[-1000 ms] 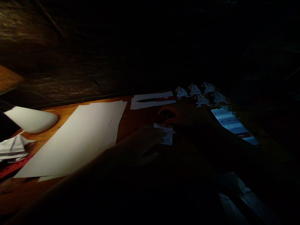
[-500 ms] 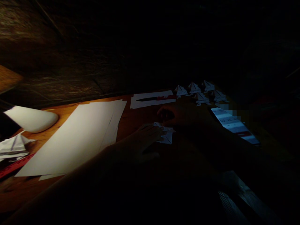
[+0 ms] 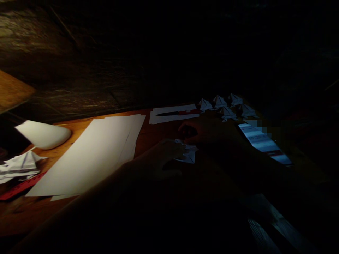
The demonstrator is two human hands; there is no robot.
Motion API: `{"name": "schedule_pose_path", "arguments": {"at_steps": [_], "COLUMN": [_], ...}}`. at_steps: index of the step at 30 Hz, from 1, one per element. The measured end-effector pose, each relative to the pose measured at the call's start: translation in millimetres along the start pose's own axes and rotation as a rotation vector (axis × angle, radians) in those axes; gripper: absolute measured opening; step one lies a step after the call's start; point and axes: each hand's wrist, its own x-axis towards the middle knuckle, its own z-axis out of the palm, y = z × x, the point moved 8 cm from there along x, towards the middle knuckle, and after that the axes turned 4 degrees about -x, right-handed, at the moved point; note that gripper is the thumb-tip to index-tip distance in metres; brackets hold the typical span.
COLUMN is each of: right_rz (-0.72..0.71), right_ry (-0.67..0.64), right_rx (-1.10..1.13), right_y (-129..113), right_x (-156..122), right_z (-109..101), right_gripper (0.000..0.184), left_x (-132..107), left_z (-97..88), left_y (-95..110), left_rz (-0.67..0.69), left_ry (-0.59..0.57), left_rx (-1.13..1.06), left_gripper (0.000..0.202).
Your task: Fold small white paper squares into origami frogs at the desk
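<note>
A small folded piece of white paper (image 3: pixel 190 155) lies on the dark wooden table in front of me. My left hand (image 3: pixel 169 151) rests flat across its left part, fingers stretched out and thumb apart. Just above the paper's far edge, my right hand (image 3: pixel 192 131) is curled with its fingers bent in. Deep shadow hides whether anything is between those fingers. Beyond the hands, a knife (image 3: pixel 169 113) with a red handle lies on white paper sheets (image 3: pixel 159 120).
Several folded paper figures (image 3: pixel 227 113) stand at the far right, near a lit phone (image 3: pixel 262 143). Large white sheets (image 3: pixel 87 155) cover the left side. Further left are a white lamp-like object (image 3: pixel 47 134), a crumpled folded paper (image 3: pixel 22 165) and a red ruler-like strip (image 3: pixel 23 186).
The view has shifted slightly, so things at the left appear further right. Both hands stay in nearly the same place at the folded paper.
</note>
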Motion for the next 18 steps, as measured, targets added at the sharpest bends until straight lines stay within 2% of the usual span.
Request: {"name": "schedule_pose_path", "arguments": {"at_steps": [4,18], "right_rz": [-0.011,-0.061], "right_ry": [0.014,0.048], "right_rx": [-0.004,0.040], "right_y": [-3,7], "right_x": [-1,5], "right_z": [0,8], "right_gripper": [0.049,0.048], "left_x": [1,3], "left_z": [-4.0,-6.3], "left_y": [-1,-1], "left_rz": [-0.006,0.005], "left_ry": [0.014,0.042], "left_rx": [-0.028,-0.040], "left_gripper": [0.042,0.033]}}
